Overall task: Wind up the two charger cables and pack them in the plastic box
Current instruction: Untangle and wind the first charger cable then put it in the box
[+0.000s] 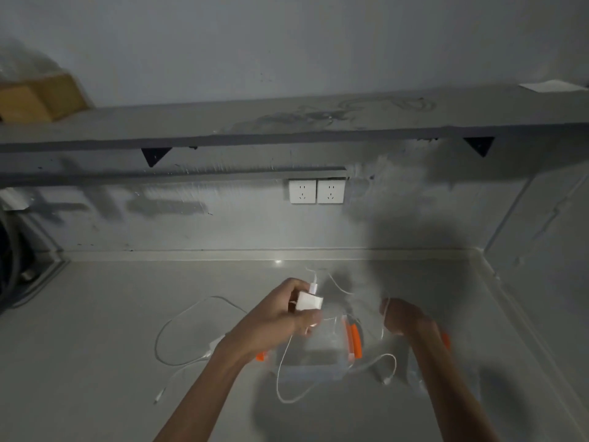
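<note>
Nearest the camera, two bare forearms are raised from the bottom edge and meet above the plastic box (306,371), which sits on the grey countertop (95,346) with its orange latches (354,341) showing between the wrists.

The left hand (274,317) is curled round a white charger block (309,302). From it the first cable (278,379) drops toward the camera, sags in a wide loop past the box's near-left corner, and climbs back to the right, where its free plug end lies just beside the right forearm. The right hand (406,319) is blurred. Its fingers are seen curled, and a white strand appears to be looped over them, so a grip on that cable is judged likely, not certain.

The winding is judged barely begun, since most of the cable hangs slack. The strand between the hands runs roughly left to right over the box, so the next turn depends on the right hand, the nearer one to the slack and to the free end.

The second cable (156,344) lies untouched in an open loop left of the box, beyond the left forearm and well apart from the right hand.

Open counter is available to the left and toward the camera. The back wall and the right-hand side wall close in more tightly there, so wide swings are better kept leftward.
</note>
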The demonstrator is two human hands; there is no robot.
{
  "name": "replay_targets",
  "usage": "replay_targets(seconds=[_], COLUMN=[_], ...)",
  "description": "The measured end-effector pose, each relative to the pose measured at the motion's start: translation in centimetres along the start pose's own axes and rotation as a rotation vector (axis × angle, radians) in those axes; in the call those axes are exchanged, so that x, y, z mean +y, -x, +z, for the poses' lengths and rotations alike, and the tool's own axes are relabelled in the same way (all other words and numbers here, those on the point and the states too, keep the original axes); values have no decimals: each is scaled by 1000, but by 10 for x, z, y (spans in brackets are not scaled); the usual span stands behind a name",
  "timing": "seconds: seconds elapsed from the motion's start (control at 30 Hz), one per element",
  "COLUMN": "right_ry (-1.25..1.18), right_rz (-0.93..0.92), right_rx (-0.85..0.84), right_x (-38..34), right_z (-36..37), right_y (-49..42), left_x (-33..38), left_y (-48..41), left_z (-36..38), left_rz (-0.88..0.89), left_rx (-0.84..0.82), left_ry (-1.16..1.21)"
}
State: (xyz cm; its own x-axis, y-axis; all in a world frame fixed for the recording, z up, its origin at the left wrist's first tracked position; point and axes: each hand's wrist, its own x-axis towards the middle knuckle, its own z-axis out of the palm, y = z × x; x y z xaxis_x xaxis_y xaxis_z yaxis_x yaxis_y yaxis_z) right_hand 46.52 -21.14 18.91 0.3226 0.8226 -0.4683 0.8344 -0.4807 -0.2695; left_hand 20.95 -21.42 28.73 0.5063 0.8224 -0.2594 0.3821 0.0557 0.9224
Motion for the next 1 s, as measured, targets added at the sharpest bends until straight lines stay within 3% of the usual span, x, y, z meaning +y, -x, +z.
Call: replay_targets(seconds=[0.1,0.33,0.37,0.5,0.67,0.83,0.93,1.0], right_ry=[153,-35,-97,-718,-1005,-828,-574,-485], right_rz=[-76,-255,-335,-887,-979,-883,-818,-824], right_rx=[75,647,613,180,215,256,356,432], right_x=[-4,-53,-60,-92,-122,-132,-131,-131], right_z=[-31,-116,-122,-113,-85,-28,-1,-2], right_y=[10,58,58,62,57,57,73,86], left_x=[23,72,77,91,93,87,79,70], left_y=[-2,-8,-7,1,-3,-22,-37,-42], left_z=[-2,-22,-25,-35,-50,-78,-88,-92], left_rz=[94,172,180,211,259,227,184,124], left_rx=[15,12,-11,-116,-4,139,269,264], left_ry=[-9,92,91,177,242,486,391,329])
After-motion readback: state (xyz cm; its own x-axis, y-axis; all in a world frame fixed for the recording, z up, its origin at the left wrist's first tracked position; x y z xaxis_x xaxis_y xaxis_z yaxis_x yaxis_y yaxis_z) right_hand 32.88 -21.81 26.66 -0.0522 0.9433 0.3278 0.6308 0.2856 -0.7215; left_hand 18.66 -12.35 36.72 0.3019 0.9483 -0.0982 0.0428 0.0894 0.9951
